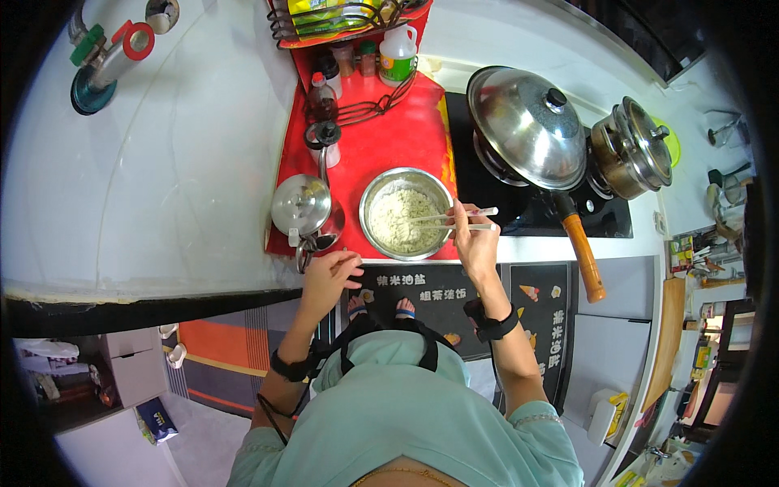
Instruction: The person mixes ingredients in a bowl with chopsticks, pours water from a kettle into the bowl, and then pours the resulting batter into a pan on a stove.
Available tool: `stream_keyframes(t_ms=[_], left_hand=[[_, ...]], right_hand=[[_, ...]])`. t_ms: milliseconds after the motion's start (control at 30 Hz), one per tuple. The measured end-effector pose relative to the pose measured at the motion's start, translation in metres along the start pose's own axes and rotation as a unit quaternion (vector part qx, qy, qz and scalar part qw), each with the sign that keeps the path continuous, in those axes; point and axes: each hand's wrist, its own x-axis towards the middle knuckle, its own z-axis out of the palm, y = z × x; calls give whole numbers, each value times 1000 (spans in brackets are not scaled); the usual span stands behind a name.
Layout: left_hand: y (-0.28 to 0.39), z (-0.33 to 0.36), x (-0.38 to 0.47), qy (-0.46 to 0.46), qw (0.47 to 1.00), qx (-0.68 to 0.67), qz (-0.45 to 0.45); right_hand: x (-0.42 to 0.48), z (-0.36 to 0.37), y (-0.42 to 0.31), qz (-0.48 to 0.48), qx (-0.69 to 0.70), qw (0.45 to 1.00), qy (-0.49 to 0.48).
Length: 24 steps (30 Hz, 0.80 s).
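A stainless steel bowl stands on the red counter cover, holding a pale, crumbly, flour-like mixture. My right hand is at the bowl's right rim, closed around a pair of white chopsticks, whose far ends reach into the mixture. To the left, my left hand is just in front of the counter edge, fingers loosely spread and nothing visible in them. Close above it is a steel kettle with a lid; whether the fingertips touch its lower part cannot be told.
A lidded wok sits on the black gas hob, its wooden handle jutting past the counter edge. Beyond it is a lidded steel pot. Bottles, a white jug and a black wire rack stand behind the bowl.
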Motion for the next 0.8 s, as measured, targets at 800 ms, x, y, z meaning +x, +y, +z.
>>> stream_keyframes(t_ms=[800], left_hand=[[-20, -48, -27, 300, 905, 293, 71]], right_hand=[[2, -5, -15, 54, 107, 986, -115]])
